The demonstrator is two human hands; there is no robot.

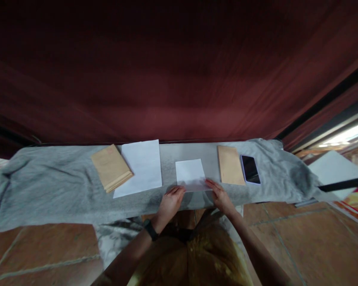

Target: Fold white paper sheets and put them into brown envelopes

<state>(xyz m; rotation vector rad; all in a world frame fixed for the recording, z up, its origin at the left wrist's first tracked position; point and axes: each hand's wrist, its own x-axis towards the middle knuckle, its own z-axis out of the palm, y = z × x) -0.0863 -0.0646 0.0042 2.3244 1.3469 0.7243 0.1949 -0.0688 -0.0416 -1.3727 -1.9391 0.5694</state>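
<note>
A white sheet of paper [191, 170] lies on the grey cloth in front of me, its near edge raised or folded over in a paler, blurred strip. My left hand [171, 200] is closed at the sheet's near left corner, fingers bent over the edge. At the near right corner, my right hand [221, 195] grips the same edge, its fingertips slightly smeared. Left of the sheet are larger white sheets [144, 169], partly under a stack of brown envelopes [110, 165]. A single brown envelope [231, 165] rests to the right.
A phone [250, 169] in a pale purple case lies right of the single envelope. The narrow surface is covered by a wrinkled grey cloth [56, 178]. Behind it rises a dark red fabric [179, 87]. Brown floor tiles [310, 234] show below, with a dark bar [344, 184] at far right.
</note>
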